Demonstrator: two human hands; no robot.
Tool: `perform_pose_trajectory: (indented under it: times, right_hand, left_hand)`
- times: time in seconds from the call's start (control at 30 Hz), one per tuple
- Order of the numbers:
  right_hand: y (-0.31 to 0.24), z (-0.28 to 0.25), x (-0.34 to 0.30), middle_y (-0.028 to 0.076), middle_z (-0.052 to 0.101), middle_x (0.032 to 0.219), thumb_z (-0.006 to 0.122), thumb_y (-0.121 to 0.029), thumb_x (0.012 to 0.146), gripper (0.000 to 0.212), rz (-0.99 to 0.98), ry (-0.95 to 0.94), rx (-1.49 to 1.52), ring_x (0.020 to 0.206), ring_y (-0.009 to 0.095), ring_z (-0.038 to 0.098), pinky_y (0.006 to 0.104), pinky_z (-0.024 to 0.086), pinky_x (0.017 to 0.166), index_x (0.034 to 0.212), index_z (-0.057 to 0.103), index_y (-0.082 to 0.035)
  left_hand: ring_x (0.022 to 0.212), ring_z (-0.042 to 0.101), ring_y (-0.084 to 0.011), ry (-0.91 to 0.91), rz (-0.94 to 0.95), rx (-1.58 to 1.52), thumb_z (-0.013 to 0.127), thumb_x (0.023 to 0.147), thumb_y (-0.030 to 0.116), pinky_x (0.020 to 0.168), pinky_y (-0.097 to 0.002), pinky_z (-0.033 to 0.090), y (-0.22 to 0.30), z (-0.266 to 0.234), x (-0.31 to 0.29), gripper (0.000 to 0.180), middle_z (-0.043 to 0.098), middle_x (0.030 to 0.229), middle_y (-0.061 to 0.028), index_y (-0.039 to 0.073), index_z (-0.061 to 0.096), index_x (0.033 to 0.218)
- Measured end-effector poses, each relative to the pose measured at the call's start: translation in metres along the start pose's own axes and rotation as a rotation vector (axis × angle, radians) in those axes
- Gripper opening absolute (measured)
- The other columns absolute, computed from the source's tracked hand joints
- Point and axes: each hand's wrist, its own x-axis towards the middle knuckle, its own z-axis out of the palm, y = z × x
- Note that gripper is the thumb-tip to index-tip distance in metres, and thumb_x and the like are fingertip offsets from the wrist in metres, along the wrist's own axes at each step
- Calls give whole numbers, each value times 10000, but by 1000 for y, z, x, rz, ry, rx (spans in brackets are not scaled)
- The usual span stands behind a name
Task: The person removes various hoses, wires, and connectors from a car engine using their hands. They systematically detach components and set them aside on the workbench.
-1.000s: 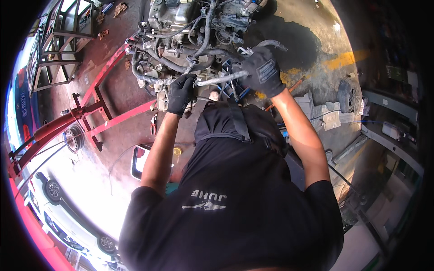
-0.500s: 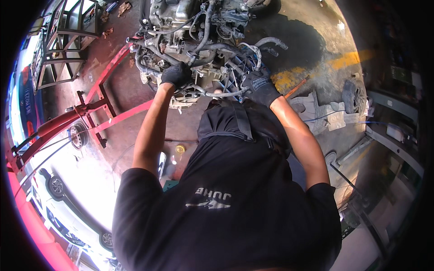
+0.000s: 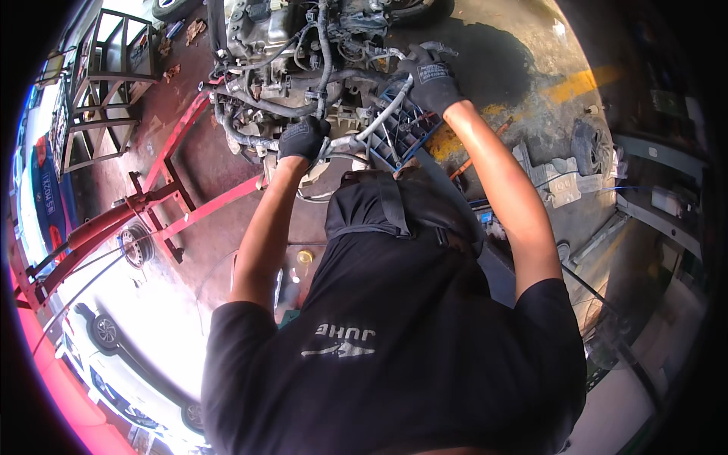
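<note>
A dark metal rack (image 3: 121,76) stands on the stained floor (image 3: 216,155), partly flooded with glare (image 3: 163,303).

Fisheye view — head-worn, looking steeply down

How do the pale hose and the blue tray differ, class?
The hose is pale grey; the tray is blue. The hose is slender and curved; the tray is broader, with straighter edges. The hose runs to the right hand, crossing in front of the tray. Both are near the engine.
</note>
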Motion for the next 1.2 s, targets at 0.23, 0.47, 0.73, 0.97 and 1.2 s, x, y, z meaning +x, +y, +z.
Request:
perform_pose_trajectory:
  times: [0.23,0.47,0.73,0.97,1.2]
  right_hand:
    - [-50,-12,-36,182,620,857,701,-124,749,132,41,68,478,851,338,619,406,496,723,810,589,-88]
    - [-135,-38,-82,141,510,905,660,-55,552,285,-464,126,390,871,335,546,431,480,701,832,643,-105]
    - [-140,-77,-127,87,621,1061,568,-20,827,336,128,85,1260,960,189,612,311,480,868,1157,626,-1]
    - [-79,-7,-143,132,667,1063,600,-132,864,549,506,281,880,949,240,641,338,487,859,1375,458,10]
    - [-26,27,-161,200,635,1105,538,-267,897,523,335,-753,-67,970,321,634,450,487,848,1403,465,-161]
  left_hand:
    - [827,646,-425,-7,-106,15,463,899,429,720,-522,485,-4,8,24,398,668,865,-232,102,627,1055]
    - [817,651,-415,30,62,-64,491,879,395,702,-521,497,-20,4,21,343,669,863,-229,113,654,987]
    - [828,650,-397,-101,103,1,533,876,456,721,-518,494,4,-40,5,392,675,887,-210,107,705,925]
    - [773,655,-372,-249,132,87,496,909,510,696,-470,492,-25,-38,5,422,678,798,-161,147,710,889]
    - [633,618,-393,110,174,29,504,935,474,567,-494,459,-13,-81,-47,466,629,686,-201,68,649,758]
